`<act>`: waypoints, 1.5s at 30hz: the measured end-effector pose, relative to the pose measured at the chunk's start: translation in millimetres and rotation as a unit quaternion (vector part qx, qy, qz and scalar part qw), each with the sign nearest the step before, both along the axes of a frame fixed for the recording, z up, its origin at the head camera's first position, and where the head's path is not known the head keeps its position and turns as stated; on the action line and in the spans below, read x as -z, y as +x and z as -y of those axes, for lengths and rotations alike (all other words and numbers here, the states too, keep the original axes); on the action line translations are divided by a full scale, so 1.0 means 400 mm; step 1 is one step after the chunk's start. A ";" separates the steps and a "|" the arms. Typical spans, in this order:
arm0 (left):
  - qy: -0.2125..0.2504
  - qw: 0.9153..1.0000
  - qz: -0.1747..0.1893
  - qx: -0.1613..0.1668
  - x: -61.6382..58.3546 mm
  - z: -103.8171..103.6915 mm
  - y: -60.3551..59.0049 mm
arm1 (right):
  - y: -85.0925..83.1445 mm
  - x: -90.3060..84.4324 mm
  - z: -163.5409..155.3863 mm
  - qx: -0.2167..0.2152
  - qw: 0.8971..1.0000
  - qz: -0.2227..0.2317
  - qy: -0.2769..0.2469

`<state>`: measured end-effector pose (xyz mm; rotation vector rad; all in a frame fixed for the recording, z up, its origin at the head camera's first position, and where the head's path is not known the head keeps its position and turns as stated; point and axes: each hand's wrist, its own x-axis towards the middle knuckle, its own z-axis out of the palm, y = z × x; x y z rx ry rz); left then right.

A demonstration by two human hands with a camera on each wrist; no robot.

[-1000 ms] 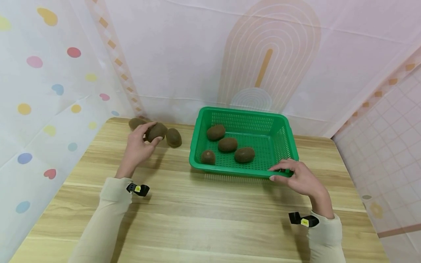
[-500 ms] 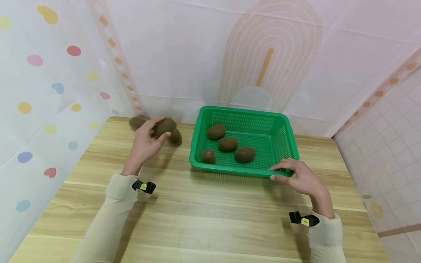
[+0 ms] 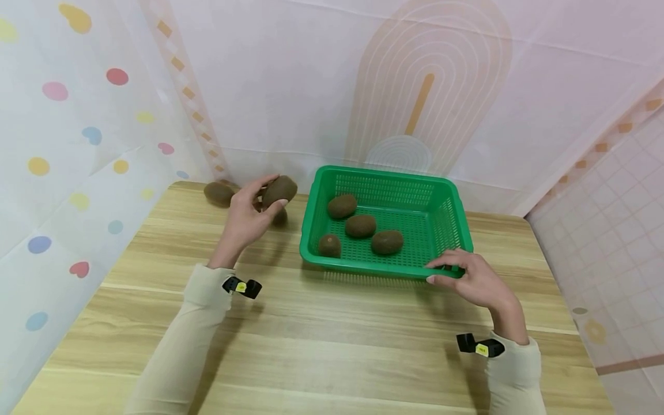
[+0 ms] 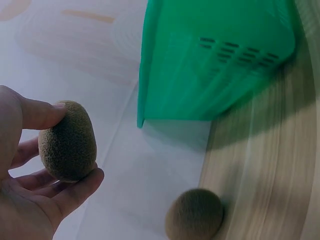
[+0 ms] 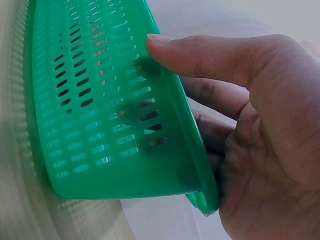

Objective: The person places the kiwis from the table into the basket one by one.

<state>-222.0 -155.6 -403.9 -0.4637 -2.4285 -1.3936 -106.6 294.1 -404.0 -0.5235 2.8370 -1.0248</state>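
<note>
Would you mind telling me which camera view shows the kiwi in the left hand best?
The left wrist view: the kiwi fills the near frame, pinched by the left hand. The head view shows it small and partly covered by fingers. The right wrist view shows only the basket and right hand.

I see 1 fuzzy brown kiwi (image 3: 279, 190) lifted off the bench at about 10 o'clock, tilted, pinched between thumb and fingers. The green slotted basket (image 3: 438, 185) sits at 12 o'clock, upright, with 4 kiwis (image 3: 359, 226) lying inside.
</note>
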 end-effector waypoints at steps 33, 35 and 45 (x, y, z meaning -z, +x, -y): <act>0.036 0.995 0.034 0.087 -0.025 -0.157 -0.005 | 0.000 0.005 -0.003 0.004 1.000 0.004 -0.001; 0.034 0.995 0.035 0.088 -0.025 -0.159 -0.004 | -0.001 0.006 -0.003 0.003 1.000 0.004 -0.001; 0.041 0.994 0.047 0.090 -0.021 -0.146 -0.008 | -0.003 0.006 -0.004 0.003 1.000 0.003 -0.003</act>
